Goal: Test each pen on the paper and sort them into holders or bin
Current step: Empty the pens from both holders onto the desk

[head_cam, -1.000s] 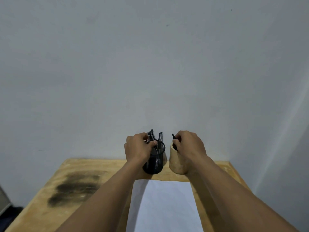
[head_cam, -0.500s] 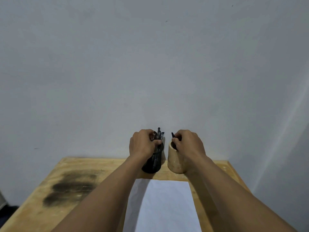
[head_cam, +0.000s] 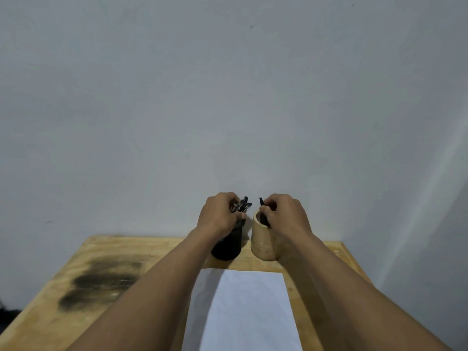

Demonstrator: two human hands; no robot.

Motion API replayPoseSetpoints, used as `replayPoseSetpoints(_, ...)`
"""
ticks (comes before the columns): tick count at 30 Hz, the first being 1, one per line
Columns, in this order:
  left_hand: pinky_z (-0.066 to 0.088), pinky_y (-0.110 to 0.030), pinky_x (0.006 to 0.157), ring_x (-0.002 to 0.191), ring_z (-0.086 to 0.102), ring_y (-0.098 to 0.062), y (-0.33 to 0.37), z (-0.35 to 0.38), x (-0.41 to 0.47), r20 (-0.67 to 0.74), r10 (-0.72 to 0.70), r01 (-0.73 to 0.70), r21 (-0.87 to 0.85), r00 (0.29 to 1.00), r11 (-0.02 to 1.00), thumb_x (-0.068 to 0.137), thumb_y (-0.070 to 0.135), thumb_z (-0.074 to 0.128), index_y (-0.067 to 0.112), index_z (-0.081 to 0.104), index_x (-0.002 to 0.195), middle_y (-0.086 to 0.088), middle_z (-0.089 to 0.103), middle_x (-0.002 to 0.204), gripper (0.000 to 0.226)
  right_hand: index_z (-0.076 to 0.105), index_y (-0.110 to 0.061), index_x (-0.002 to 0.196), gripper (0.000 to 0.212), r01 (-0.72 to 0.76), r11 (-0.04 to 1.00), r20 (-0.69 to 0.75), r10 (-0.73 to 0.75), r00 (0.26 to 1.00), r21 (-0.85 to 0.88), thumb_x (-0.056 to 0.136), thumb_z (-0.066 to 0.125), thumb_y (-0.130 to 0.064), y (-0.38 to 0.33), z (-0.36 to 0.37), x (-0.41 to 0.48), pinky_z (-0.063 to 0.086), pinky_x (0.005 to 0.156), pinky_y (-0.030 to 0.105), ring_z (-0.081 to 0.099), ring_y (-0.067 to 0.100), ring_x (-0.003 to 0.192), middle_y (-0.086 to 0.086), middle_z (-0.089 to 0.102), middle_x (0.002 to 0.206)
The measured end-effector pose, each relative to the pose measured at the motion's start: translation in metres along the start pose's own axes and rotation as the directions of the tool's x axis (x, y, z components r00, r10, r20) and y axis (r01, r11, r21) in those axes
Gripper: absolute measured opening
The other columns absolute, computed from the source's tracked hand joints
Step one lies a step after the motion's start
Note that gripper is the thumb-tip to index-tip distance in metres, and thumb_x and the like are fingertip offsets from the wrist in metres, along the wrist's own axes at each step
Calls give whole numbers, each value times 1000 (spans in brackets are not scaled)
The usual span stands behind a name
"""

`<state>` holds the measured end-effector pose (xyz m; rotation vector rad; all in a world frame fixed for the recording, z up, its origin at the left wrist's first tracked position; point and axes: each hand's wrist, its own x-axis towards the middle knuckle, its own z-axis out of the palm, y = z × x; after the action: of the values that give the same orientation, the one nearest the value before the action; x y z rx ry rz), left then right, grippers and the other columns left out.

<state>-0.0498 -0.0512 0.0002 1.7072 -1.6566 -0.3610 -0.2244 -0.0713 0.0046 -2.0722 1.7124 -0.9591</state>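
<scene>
Pens (head_cam: 241,205) stand bunched in a black holder (head_cam: 228,249) at the far edge of the wooden table (head_cam: 157,247), their dark caps and clear barrels poking up close to the wall (head_cam: 228,97); the left hand (head_cam: 219,215) is closed round this bunch just above the holder's rim, fingers curled over the barrels and thumb pressed in from the near side, so the rim itself is hidden. Just to the right, apart by a narrow gap, stands a pale wooden holder (head_cam: 263,245), a plain upright cylinder; the right hand (head_cam: 286,215) hangs over its mouth, fingers bent and pinching a single dark pen (head_cam: 261,201) whose top slants up and to the left while its lower part drops inside the holder; how deep it reaches cannot be told. Both forearms stretch forward from the bottom of the view; between them, nearer the person, a blank white sheet of paper (head_cam: 253,312) lies flat on the table. A dark smudged stain (head_cam: 101,282) marks the table's left part, well apart from both holders.
</scene>
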Motion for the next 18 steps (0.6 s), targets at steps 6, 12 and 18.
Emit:
replayPoseSetpoints(6,39,-32,61,76,58,-23,3,-3,-1,43,39,-41,42,998,998,87,25,72,24,53,73,4,60,73,24,76,-24,97,12,32,998,-31,-30,999,59,93,65,-27,-3,-10,-4,55,84,37,68,19,97,-4,77,99)
replayPoseSetpoints(12,38,-33,59,75,58,-26,12,-14,-6,11,56,-56,34,998,998,90,20,66,14,54,77,-2,61,73,19,76,-23,104,15,72,989,-104,-59,993,129,95,64,-27,-15,-33,-10,55,84,38,69,19,94,-3,77,99)
replayPoseSetpoints(18,32,-20,52,68,53,-16,45,-52,-14,-146,24,-45,-140,989,989,93,19,66,18,54,76,6,55,69,20,73,-22,116,21,143,974,-199,-108,974,173,98,61,-28,-38,-60,-19,54,79,29,70,15,95,-3,77,105)
